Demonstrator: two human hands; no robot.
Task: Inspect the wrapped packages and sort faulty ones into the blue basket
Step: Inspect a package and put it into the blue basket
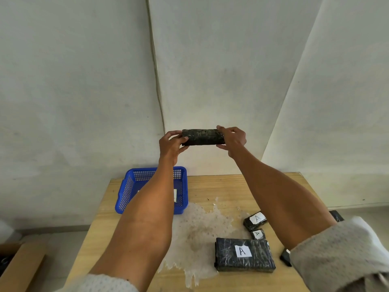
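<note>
Head view: at frame centre, the left hand (171, 142) and right hand (232, 139) pinch opposite ends of a black wrapped package (200, 137), raised above the blue basket (126, 192). Film wrap appears slick, contents firm and light; grip the ends.

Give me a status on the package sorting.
Done: something with a white label lies in the blue basket, mostly hidden. In hand: left hand and right hand hold one black package up. Left: several labelled packages on the table.
</note>
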